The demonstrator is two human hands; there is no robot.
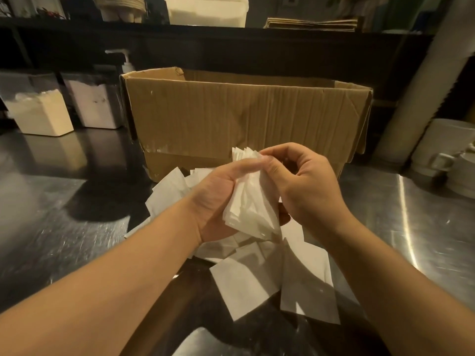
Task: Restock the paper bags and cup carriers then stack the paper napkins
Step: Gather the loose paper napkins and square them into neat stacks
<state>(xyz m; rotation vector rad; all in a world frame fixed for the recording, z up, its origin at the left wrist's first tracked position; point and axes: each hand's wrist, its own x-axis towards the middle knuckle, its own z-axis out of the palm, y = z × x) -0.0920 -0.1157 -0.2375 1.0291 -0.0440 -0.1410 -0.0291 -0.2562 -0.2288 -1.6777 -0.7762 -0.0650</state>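
Two hands meet above the steel counter (pixel 77 206), where I see a bundle of paper napkins (pixel 246 201) clasped in the left hand (pixel 218 201), while the right hand (pixel 303 183) pinches its far edge. Loose napkins (pixel 257 278) lie scattered beneath, just near of the open cardboard box (pixel 231 116).

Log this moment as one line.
stage: stacking napkins | left hand: holds napkin stack | right hand: pinches stack top | loose napkins: on counter
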